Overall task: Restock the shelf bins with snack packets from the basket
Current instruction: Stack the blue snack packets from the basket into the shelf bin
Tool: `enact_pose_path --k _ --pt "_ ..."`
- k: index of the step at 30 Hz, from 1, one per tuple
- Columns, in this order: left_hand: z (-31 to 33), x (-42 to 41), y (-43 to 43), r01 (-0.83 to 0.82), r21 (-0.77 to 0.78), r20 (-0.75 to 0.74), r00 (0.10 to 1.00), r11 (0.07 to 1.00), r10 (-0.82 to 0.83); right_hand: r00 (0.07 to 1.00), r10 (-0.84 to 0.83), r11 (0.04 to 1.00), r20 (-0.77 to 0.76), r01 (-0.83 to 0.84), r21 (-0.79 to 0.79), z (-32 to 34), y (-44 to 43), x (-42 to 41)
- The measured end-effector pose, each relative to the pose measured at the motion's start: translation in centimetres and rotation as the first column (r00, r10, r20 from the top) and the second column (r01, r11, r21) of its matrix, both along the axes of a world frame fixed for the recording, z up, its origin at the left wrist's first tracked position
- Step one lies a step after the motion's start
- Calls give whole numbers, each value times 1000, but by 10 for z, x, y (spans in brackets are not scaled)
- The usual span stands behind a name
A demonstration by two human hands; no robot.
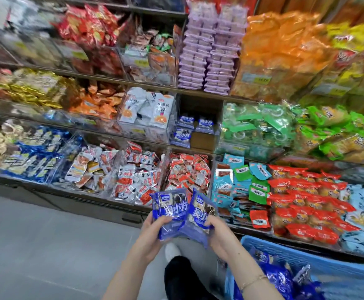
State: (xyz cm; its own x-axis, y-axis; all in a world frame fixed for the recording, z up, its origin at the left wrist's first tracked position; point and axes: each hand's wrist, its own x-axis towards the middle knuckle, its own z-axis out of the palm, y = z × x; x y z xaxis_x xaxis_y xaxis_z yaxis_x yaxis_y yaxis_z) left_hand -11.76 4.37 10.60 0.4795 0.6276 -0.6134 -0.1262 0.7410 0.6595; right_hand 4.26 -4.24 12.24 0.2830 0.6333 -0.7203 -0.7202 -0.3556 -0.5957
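I hold blue snack packets in front of the lowest shelf. My left hand [152,232] grips one blue packet [169,210] by its lower edge. Beside it, my right hand [216,231] grips a second blue packet [200,213], tilted to the right. A blue plastic basket [285,254] at the lower right holds more blue packets [278,280]. On the middle shelf a nearly bare clear bin [198,135] holds a few matching blue packets [195,125].
Three shelf tiers of clear bins are packed with snacks: purple stacks [209,48], green packets [257,128], red packets [306,200] and white packets [148,109]. Grey floor [46,245] lies to the left. My white shoe [172,251] is below my hands.
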Motion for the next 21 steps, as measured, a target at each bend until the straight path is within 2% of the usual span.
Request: enact_pose_path --k 3,8,15,21 --pt "0 3 35 -51 -15 -28 998 999 51 995 -101 994 7 101 30 -7 28 19" --pt "6 11 103 -159 -10 -64 985 987 158 993 -119 993 -19 119 4 -20 79 73" --pt "8 24 165 -313 -26 -105 945 949 309 981 -190 971 -39 182 -155 -55 169 131" --pt "9 35 190 -340 -15 -162 929 940 333 961 -263 942 -84 237 -238 -74 229 158"
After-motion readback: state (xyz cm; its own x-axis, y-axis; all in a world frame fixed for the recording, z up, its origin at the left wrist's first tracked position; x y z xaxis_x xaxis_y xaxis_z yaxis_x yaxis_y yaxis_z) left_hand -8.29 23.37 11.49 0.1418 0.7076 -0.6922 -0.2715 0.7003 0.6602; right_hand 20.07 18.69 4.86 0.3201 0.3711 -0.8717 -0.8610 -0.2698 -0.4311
